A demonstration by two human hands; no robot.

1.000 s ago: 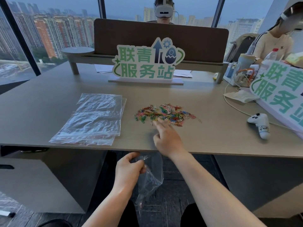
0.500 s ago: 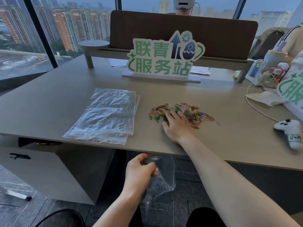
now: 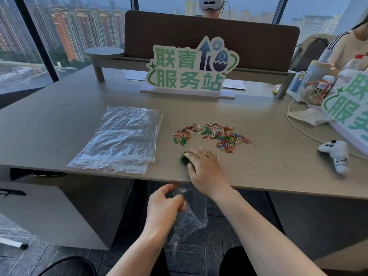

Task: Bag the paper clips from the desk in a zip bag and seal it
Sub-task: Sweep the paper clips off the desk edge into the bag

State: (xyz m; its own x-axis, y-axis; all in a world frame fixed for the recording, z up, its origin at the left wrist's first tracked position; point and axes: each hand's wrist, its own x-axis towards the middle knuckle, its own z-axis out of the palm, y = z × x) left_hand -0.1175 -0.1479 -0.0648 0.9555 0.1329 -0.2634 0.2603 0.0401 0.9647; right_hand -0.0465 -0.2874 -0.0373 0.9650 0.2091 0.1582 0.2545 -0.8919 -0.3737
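While my right arm reaches forward over the near edge of the desk (image 3: 59, 126), my left forearm stays lower, below the desk edge and in front of my knees. The desk has a smooth, matte grey-brown top. On its far side stands a flat sign (image 3: 191, 70) with green characters, and to the right lies a white controller (image 3: 336, 155) with a rounded shape. On the left part of the desk lies a flat stack of clear zip bags (image 3: 121, 138), thin, shiny and wrinkled, with a red line near the closing strip. To the right of this stack the paper clips (image 3: 213, 135) are spread in a loose pile, small bent wires in many colours, and a smaller bunch (image 3: 184, 159) sits nearer to me, close to the desk edge. My right hand (image 3: 203, 168) lies palm down on this smaller bunch, with the fingers bent a little and spread over the clips; I cannot tell if they pinch any of them. My left hand (image 3: 165, 206) is curled and grips the top of one clear zip bag (image 3: 191, 216), which hangs down soft and crumpled under the desk edge.
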